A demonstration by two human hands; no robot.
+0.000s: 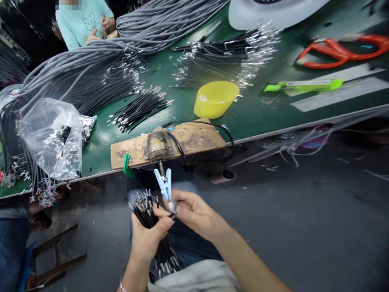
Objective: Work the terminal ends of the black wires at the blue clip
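My left hand (148, 237) is wrapped around a bundle of short black cables (165, 251) with bare silvery ends, held upright over my lap. Close beside it, my right hand (194, 213) is closed in a pinch at the silvery end of one short black cable (172, 215), near the left thumb. Just above these fingers, a light blue clothespin (164, 184) sits on a thin metal shaft. That shaft comes from a small round motor (158, 146) fixed on a wooden board (197, 140) at the table edge. Fingers partly hide the cable tip.
On the green table (252, 117) lie more black cables (139, 107), a yellow cup (215, 99), orange-handled scissors (340, 52), a green cutter (304, 85) and a plastic bag (50, 138). A green clamp (127, 165) grips the board. Grey cables (100, 56) run behind; a person (85, 24) sits opposite.
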